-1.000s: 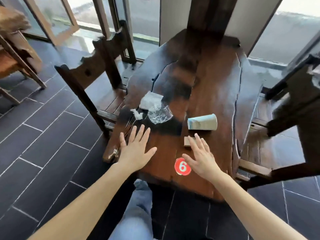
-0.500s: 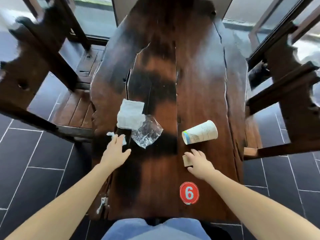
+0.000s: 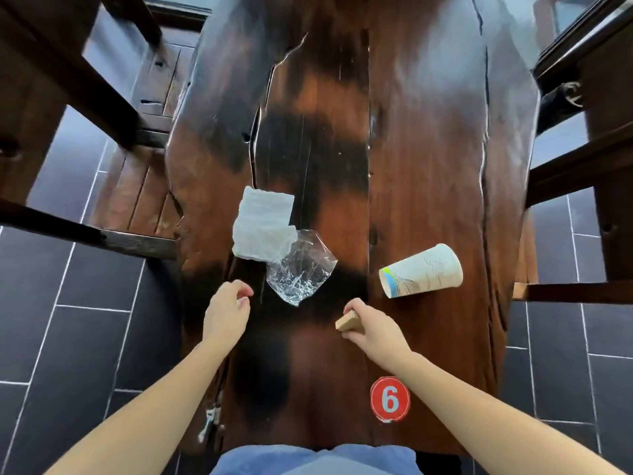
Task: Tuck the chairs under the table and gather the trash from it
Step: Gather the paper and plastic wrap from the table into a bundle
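A: What do the hands hold?
B: The right hand (image 3: 371, 329) is closed around one small tan block (image 3: 348, 322), just above the table (image 3: 428, 149). The left hand (image 3: 224, 311) is curled half shut; whether it holds anything, I cannot tell.
A: And the trash?
B: One white napkin (image 3: 262, 222) overlapping one clear plastic wrapper (image 3: 298, 270), and one paper cup (image 3: 421, 271) on its side. One chair (image 3: 85, 108) on each side, two in all, and one red "6" sticker (image 3: 389, 399)

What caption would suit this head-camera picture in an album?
Clearing table six: right hand grips a small tan block, left hand curls near clear plastic wrap, tipped paper cup waiting.
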